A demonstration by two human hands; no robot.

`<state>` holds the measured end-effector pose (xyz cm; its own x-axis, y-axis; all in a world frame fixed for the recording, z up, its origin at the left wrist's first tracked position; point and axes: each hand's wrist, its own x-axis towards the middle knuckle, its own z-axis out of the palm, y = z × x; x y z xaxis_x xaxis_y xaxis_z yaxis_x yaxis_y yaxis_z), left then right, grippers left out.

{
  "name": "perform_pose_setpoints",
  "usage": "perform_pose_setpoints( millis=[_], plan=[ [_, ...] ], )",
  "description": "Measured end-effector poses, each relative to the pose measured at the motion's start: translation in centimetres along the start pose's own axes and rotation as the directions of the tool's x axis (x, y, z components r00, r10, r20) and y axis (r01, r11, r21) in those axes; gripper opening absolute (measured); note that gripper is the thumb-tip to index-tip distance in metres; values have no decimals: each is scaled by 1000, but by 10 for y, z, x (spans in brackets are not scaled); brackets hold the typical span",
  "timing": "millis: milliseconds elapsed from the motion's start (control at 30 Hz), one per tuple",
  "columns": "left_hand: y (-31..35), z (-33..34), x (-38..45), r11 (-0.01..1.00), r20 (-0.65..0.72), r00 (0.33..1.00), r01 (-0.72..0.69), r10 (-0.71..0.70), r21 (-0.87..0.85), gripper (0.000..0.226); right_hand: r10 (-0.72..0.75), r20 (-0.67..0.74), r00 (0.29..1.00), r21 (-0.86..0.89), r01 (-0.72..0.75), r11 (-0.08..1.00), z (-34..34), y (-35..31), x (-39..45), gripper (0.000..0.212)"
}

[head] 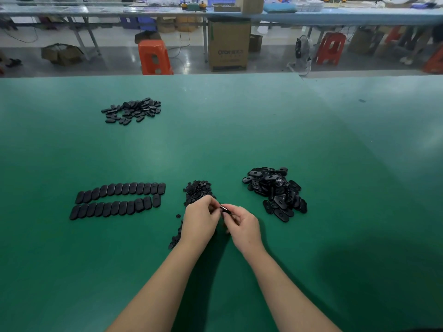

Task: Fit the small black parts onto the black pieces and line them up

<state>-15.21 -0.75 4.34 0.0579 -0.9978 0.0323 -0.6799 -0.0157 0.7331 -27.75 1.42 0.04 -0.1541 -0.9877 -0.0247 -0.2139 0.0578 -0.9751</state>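
left hand (200, 220) + right hand (242, 224): both grips pinch one black piece (225, 209) above the desk (215, 130) | piece: edge-on, long axis running left-far to right-near | place: just near of small parts (197, 190), left of loose pile (275, 192), right of two rows (119, 200)

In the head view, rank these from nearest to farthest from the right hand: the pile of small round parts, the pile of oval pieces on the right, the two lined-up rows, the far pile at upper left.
1. Pile of small round parts, just left of the right hand.
2. Right pile of oval pieces, to its right.
3. Lined-up rows, far left.
4. Far pile, upper left.
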Motion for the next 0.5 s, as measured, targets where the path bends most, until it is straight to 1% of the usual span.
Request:
perform_pose_setpoints(
  millis=[100,167,200,300,433,500],
  plan=[
    [1,-3,1,1000,-21,1000,5,-5,6,16,-28,10,1000,16,28,999,-1,-1,-1,32],
    [0,-5,3,999,-11,1000,-16,16,31,29,-38,15,999,23,38,999,-2,-2,-1,31],
    [-1,-7,4,1000,11,1000,-13,13,22,29,-41,16,999,26,41,999,-2,-2,-1,31],
    [-2,-10,4,996,75,997,36,-30,-79,9,-44,18,999,20,43,999,-2,-3,-1,32],
    [-5,-8,4,975,107,991,105,-85,-194,12,-31,28,999,14,31,999,-4,-4,-2,28],
    [-6,-6,3,966,119,987,130,-105,-224,12,-26,27,999,0,26,1000,-4,-4,-1,28]
  ],
)
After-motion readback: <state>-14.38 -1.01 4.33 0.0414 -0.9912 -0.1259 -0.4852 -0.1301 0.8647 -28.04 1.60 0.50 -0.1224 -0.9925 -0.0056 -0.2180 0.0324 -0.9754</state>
